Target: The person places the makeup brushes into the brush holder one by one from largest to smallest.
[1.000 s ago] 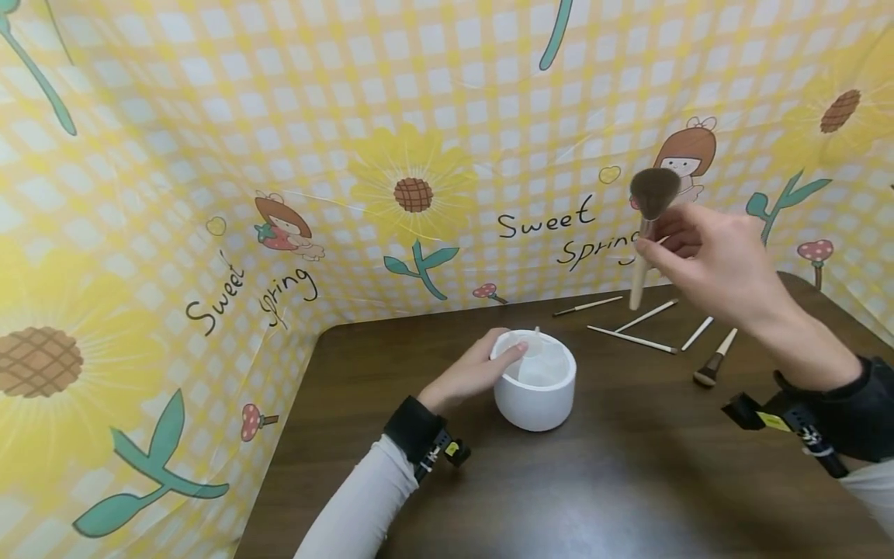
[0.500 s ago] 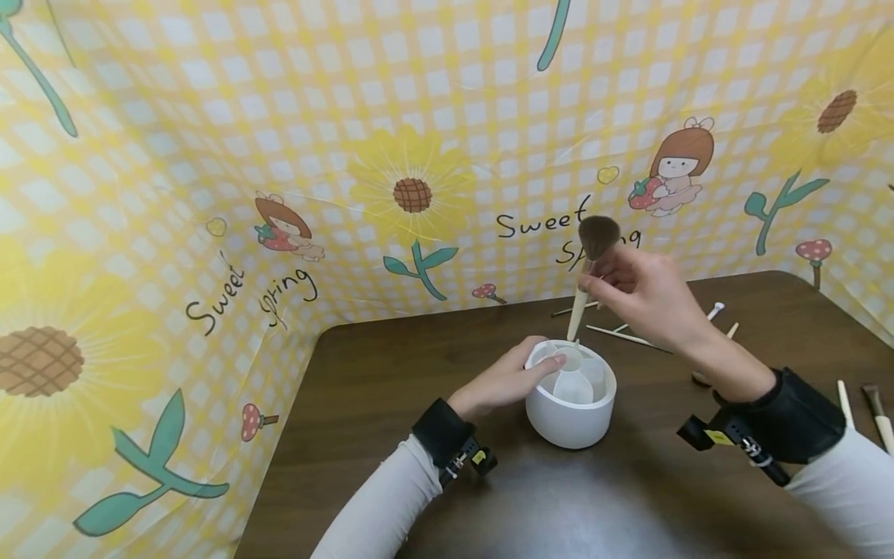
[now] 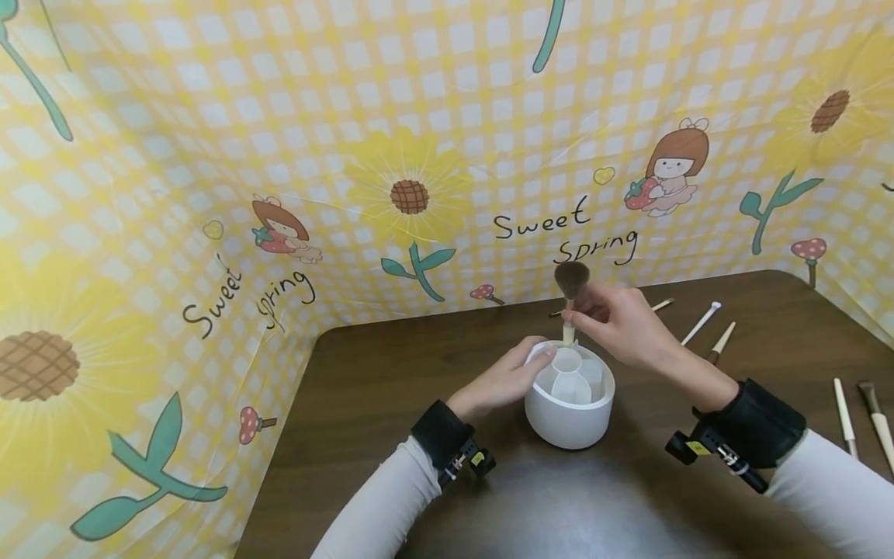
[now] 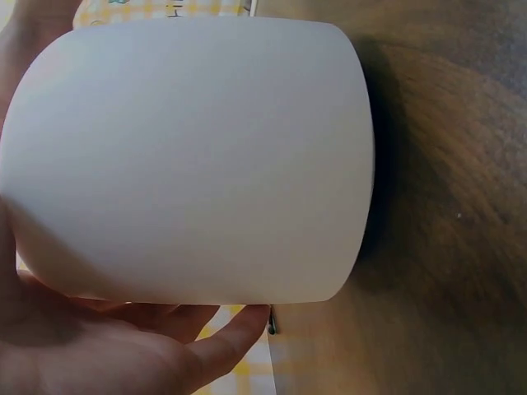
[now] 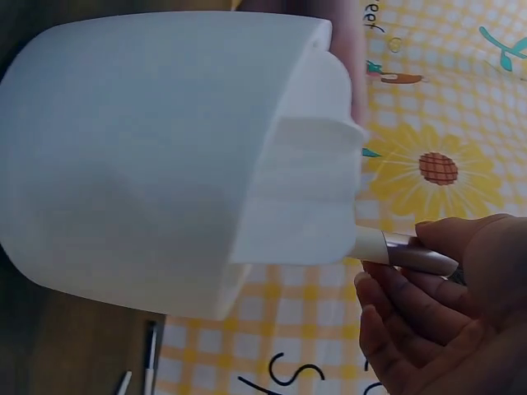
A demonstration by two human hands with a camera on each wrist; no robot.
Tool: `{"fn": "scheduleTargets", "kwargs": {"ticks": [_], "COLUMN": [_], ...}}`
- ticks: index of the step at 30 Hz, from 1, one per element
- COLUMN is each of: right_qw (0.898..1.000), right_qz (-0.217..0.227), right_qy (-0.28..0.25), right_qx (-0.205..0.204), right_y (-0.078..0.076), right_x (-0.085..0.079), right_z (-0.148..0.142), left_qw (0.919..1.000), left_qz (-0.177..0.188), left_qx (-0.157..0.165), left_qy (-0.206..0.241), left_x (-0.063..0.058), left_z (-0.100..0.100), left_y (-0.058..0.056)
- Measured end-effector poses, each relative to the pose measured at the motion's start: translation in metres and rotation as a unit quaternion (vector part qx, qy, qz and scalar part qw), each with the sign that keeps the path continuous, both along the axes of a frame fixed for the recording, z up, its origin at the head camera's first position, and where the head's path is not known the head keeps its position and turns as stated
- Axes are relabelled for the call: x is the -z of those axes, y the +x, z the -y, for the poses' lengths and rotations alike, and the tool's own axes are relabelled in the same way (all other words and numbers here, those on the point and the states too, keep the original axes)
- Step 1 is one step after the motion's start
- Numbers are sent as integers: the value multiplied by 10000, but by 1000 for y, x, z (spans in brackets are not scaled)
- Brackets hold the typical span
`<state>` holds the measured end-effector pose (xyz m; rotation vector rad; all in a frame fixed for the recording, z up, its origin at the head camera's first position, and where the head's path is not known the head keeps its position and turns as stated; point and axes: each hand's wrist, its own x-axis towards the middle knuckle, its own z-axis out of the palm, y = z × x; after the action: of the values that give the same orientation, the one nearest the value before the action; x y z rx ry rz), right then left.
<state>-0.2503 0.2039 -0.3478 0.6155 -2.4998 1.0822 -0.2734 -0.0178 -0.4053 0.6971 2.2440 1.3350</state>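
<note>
A white round brush holder with inner dividers sits on the dark table, tipped a little toward the head camera. My left hand grips its left side, thumb over the rim and fingers along the wall, as the left wrist view also shows. Between the thumb and fingertips of my right hand is a large makeup brush, bristles up. Its pale handle goes down behind the dividers at the far side of the holder; the lower end is hidden. In the right wrist view the brush's metal ferrule shows between my fingers.
Right of the holder lie a white-handled stick and a brush, partly behind my right wrist. Two more brushes, one with a pale handle and one with dark bristles, lie by the right edge. A patterned yellow cloth hangs behind.
My right hand has brought the brush left and down, from above the table into the holder's far side. The holder, in my left hand, has shifted right and nearer.
</note>
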Motion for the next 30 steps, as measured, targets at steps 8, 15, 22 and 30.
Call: {"fn": "scheduleTargets", "kwargs": {"ticks": [8, 15, 22, 30], "right_qw": [9993, 9985, 9970, 9951], "right_qz": [238, 282, 382, 149], "right_qy": [268, 432, 621, 950], "right_qx": [-94, -171, -259, 242], "right_y": [-5, -9, -8, -3], "right_x": [19, 26, 19, -10], "right_z": [6, 8, 3, -34], "left_qw": [9997, 9986, 9974, 9960], "left_qz": [-51, -273, -346, -457], "left_qx": [-70, -147, -171, -122], "left_qy": [222, 429, 613, 755], "left_x": [4, 7, 7, 9], "left_z": [-1, -3, -2, -5], "left_y": [-2, -3, -2, -3]}}
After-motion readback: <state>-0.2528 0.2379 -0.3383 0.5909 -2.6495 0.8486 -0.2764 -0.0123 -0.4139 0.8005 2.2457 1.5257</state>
